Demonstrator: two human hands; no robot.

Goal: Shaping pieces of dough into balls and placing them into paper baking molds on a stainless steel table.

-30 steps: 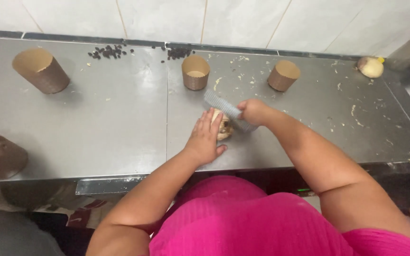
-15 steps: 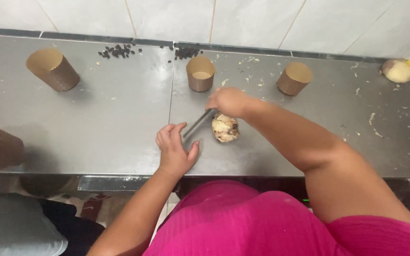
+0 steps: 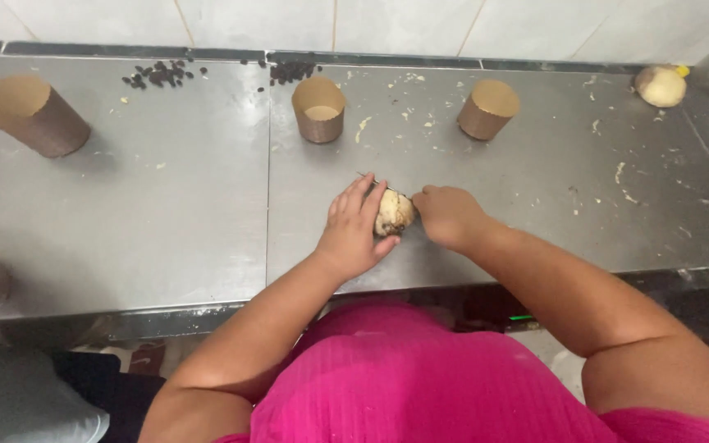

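Together, left hand [image 3: 354,230] and right hand [image 3: 446,215] cup the dough ball [image 3: 393,212]; fingers curled against it.

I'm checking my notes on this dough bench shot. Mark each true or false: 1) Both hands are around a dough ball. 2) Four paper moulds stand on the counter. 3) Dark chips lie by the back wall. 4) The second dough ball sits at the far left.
1) True: the left hand and right hand flank the dough ball.
2) False: three paper moulds, at left, middle and right.
3) True: dark chips.
4) False: the second dough ball sits far right.
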